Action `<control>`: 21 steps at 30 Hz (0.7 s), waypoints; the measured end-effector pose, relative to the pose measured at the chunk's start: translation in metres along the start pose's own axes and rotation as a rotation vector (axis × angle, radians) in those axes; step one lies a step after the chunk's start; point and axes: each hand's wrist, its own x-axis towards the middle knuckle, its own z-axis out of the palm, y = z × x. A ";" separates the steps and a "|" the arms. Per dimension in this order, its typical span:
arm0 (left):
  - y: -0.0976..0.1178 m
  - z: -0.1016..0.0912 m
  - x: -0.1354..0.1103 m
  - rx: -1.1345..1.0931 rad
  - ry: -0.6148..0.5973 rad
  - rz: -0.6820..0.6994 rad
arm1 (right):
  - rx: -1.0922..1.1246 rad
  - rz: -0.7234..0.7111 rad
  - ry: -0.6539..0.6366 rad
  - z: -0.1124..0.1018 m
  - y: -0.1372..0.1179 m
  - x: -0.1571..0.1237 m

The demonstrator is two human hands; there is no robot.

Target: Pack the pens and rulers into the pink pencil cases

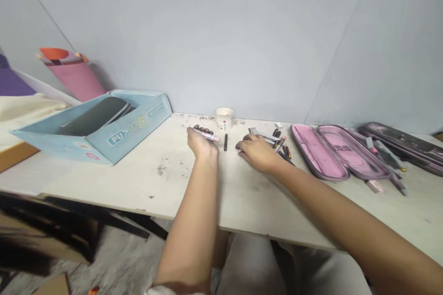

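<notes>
My left hand [202, 144] is shut around a white marker pen with a pink end [207, 134], which lies crosswise in my fingers over the white tabletop [166, 179]. A black pen cap or slim marker [225, 142] stands out on the table between my hands. My right hand [254, 152] rests palm down, holding nothing visible, and its fingertips are close to a loose pile of several markers and caps [272, 144]. To the right of that pile lies an open pink-lined zip pen case [341, 152].
A small white cup [224, 117] stands at the table's back edge. A pale blue cardboard box [93, 129] holding a dark flat object sits at the left. More pens [384, 156] and a dark case [401, 145] lie at the right, against a grey wall.
</notes>
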 end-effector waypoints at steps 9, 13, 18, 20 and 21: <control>-0.010 -0.002 -0.008 -0.043 -0.060 -0.047 | -0.192 -0.149 0.027 0.013 -0.017 0.038; -0.010 -0.001 -0.009 -0.051 -0.099 -0.095 | -0.260 -0.291 -0.020 0.014 -0.021 0.049; -0.010 0.001 -0.016 -0.021 -0.246 -0.023 | -0.079 -0.210 0.157 0.003 -0.008 0.036; -0.011 0.001 -0.021 0.061 -0.343 0.105 | 0.103 -0.042 0.253 -0.002 0.002 0.021; -0.013 0.000 -0.025 0.138 -0.401 0.178 | 0.215 0.055 0.304 -0.004 0.007 0.011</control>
